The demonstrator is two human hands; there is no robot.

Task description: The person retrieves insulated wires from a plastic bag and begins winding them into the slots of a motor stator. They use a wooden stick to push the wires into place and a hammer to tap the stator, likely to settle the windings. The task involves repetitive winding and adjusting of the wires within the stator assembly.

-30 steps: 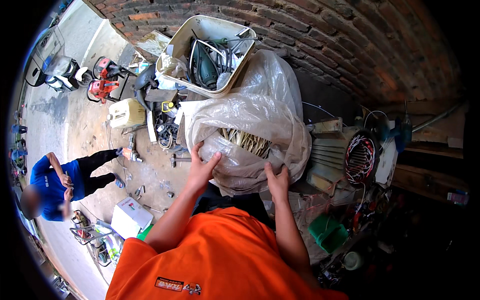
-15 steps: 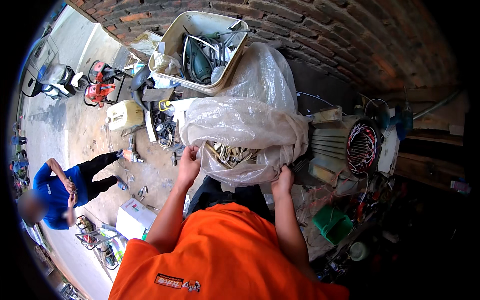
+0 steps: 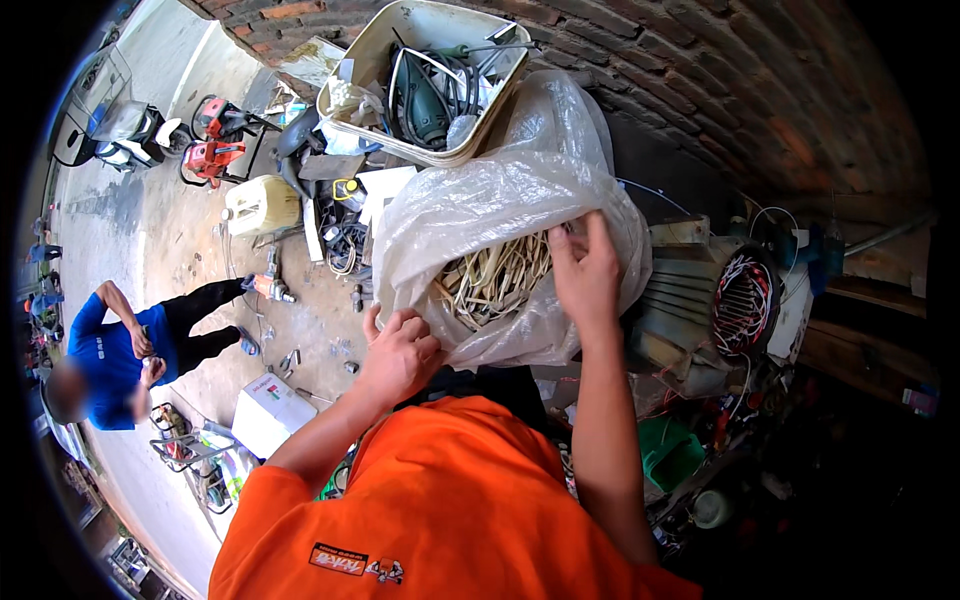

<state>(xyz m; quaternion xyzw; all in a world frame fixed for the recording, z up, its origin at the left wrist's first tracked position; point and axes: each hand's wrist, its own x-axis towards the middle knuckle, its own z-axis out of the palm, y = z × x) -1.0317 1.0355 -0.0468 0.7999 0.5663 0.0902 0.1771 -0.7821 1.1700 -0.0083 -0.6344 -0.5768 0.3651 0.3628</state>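
the translucent plastic bag, motor housing just to its right, gapes wider than a moment ago, baring more pale strips inside. left hand: grip curled closed on its near-left edge. right hand: grip slightly parted at its right rim; can't tell if film is pinched.

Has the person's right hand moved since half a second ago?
Yes. Judged against the finned metal housing, the right hand has moved up the picture: from about level with the housing's lower part to about level with its upper part.
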